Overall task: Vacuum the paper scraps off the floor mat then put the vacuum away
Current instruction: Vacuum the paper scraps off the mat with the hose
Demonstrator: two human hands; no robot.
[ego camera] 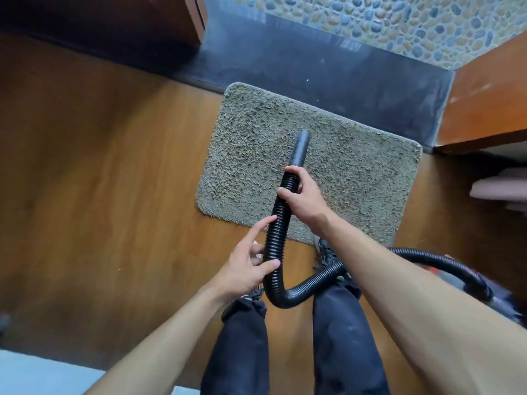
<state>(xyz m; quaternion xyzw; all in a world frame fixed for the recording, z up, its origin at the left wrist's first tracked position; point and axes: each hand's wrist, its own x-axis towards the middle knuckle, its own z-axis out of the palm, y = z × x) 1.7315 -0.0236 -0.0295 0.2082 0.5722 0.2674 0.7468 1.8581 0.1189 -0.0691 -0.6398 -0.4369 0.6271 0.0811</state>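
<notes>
A shaggy grey-green floor mat (356, 172) lies on the wooden floor ahead of my feet; I see no paper scraps on it. A black ribbed vacuum hose (278, 223) rises over the mat's near edge and ends in a smooth black nozzle (299, 148) pointing away from me above the mat. My right hand (305, 196) is closed around the hose just below the nozzle. My left hand (248, 266) touches the hose lower down, its thumb and forefinger against it and the other fingers spread. The hose loops down between my legs and runs right to the vacuum body (490, 295), which my right arm partly hides.
A dark stone threshold (328, 69) borders the mat's far side, with pebble flooring (399, 21) beyond. Wooden furniture (484, 104) stands at the right and a dark wooden frame (196, 15) at the top left. Wooden floor (99, 166) stretches to the left.
</notes>
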